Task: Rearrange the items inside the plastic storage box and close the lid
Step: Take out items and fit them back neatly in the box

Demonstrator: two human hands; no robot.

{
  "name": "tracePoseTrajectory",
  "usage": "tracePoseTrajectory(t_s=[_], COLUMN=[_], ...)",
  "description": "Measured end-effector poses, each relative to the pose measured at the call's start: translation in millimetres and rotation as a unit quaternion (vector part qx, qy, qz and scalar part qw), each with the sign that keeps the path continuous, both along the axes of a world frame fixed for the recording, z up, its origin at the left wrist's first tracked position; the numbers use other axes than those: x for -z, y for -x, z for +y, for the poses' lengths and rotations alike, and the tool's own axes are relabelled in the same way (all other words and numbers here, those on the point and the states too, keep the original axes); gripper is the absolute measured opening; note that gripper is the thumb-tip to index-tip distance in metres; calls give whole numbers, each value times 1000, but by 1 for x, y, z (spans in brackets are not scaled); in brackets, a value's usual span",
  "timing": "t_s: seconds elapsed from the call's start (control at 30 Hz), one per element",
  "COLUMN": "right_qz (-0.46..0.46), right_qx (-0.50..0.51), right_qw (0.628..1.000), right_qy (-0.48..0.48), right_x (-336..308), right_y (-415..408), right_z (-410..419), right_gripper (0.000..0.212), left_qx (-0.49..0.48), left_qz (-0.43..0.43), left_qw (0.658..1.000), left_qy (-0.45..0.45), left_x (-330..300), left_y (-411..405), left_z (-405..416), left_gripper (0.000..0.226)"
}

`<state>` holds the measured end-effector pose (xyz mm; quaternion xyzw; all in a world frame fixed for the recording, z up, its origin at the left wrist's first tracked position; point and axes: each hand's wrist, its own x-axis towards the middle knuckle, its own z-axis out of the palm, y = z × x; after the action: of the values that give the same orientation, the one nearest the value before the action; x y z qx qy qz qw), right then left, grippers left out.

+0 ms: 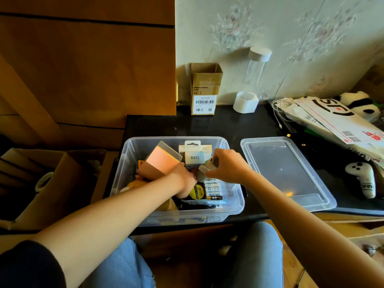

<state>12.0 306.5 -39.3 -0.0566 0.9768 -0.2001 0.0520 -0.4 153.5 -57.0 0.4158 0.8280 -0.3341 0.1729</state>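
Storage box (133, 163) on black tabletop (228, 125), lid (291, 175) beside (off), floral wallpaper (270, 28)

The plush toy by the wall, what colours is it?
Black and white, like a panda, in the head view.

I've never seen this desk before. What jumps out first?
Both hands are down in the clear storage box at the centre: the right hand holds a small grey gadget, and the left hand reaches among the packets. The box's lid lies off, just right of it.
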Motion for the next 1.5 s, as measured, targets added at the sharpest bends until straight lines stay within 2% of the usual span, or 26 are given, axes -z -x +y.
tracePoseTrajectory(t_s=[0.07,0.17,0.33,0.5,0.63,0.73,0.8,0.87,0.97,1.23,1.4,1.5], right_qz=[12,23,32,32,23,25,29,30,30,34,34,29], right_qx=[8,24,33,31,16,-7,-17,-22,-30,-38,-30,-37], right_qw=[1000,999,999,999,1000,1000,999,999,998,998,998,999], right_qy=[-10,-9,-4,-13,11,12,2,-10,-42,-45,-31,-27], right_x=[-2,-4,-4,-5,-5,-4,-4,-5,-7,-9,-7,-4], right_y=[-1,-2,-6,-6,-5,-6,-6,-7,-8,-3,0,1], right_z=[0,0,-2,-4,-2,1,2,2,1,2,6,6], right_gripper=[36,40,38,37,35,36,40,44,41,36,37,41], left_qx=[-15,-30,1,-46,-7,15,17,-13,-51,-74,-96,-140], left_qz=[-8,-4,-13,-94,-61,-50,-78,-125,-177,-168,-178,-201], left_qw=[1000,999,997,994,994,986,980,974,971,972,948,912], left_qy=[-11,20,78,-8,-93,-159,-183,-189,-151,-145,-247,-328], left_x=[-2,-3,-1,-3,3,5,5,10,17,27,17,-3], left_y=[-1,-3,-2,4,7,15,19,18,13,17,18,16], left_z=[1,3,2,9,4,0,1,3,8,16,6,-11], left_gripper=[48,61,43,34,16,19,28,15,32,48,25,28])
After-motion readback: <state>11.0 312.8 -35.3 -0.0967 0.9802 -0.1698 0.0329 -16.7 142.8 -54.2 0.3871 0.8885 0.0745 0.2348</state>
